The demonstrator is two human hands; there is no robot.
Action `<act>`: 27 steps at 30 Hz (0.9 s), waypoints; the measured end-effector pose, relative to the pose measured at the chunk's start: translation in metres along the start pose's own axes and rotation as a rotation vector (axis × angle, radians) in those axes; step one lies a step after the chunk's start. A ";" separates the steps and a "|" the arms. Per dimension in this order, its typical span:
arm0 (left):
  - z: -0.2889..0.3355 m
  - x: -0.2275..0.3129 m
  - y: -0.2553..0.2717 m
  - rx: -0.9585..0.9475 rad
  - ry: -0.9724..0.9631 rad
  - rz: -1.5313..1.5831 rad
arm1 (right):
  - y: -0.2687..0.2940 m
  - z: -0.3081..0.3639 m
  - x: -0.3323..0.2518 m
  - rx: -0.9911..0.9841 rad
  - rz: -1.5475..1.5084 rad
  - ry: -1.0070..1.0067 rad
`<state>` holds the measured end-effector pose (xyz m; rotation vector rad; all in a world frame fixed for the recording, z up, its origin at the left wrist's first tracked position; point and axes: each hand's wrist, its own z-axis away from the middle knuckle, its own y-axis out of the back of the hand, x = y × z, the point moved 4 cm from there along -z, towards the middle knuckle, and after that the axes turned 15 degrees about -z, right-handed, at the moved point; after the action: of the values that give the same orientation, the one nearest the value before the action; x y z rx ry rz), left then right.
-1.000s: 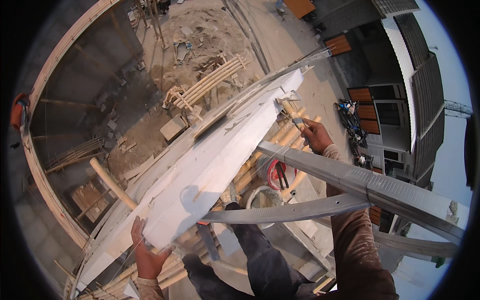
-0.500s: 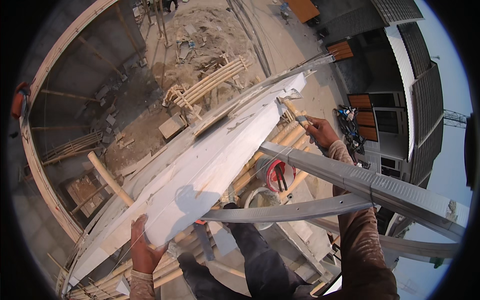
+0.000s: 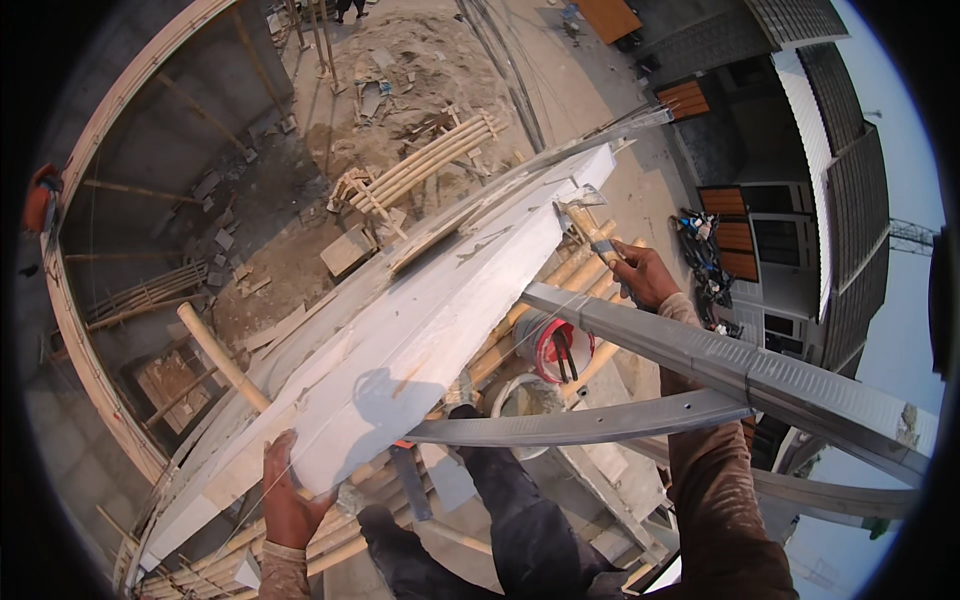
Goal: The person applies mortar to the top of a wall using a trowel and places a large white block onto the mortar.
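A long white plastered ledge [image 3: 400, 340] slants from lower left to upper right, high above the ground. My left hand [image 3: 288, 500] rests flat against its lower end, fingers spread on the white face. My right hand [image 3: 642, 274] is far up by the ledge's upper end, shut on a trowel [image 3: 588, 226] whose blade touches the white surface near the top corner. My legs in dark trousers [image 3: 520, 530] stand on bamboo scaffold poles below.
Grey metal roof channels [image 3: 700, 360] cross in front of my right arm. A red bucket [image 3: 555, 350] and a bucket of grey mortar [image 3: 528, 398] sit on the bamboo scaffold [image 3: 520, 320]. Far below lie sand, bamboo poles [image 3: 430, 165] and rubble. Houses stand at right.
The view has shifted slightly; my left hand has slid a little along the ledge's lower end. My right hand keeps the trowel at the upper end.
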<state>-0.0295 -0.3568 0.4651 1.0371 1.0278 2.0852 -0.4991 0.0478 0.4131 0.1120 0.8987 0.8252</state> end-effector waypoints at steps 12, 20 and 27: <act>-0.003 0.006 0.005 -0.003 0.011 0.004 | 0.001 -0.001 0.001 0.032 0.011 0.059; -0.003 0.007 0.006 -0.012 0.033 0.017 | -0.003 -0.001 -0.004 0.049 0.017 0.081; -0.002 0.007 0.004 -0.007 0.044 0.009 | -0.015 0.007 -0.004 0.037 0.012 0.069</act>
<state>-0.0348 -0.3544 0.4699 0.9981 1.0388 2.1260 -0.4868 0.0366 0.4138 0.1221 0.9790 0.8281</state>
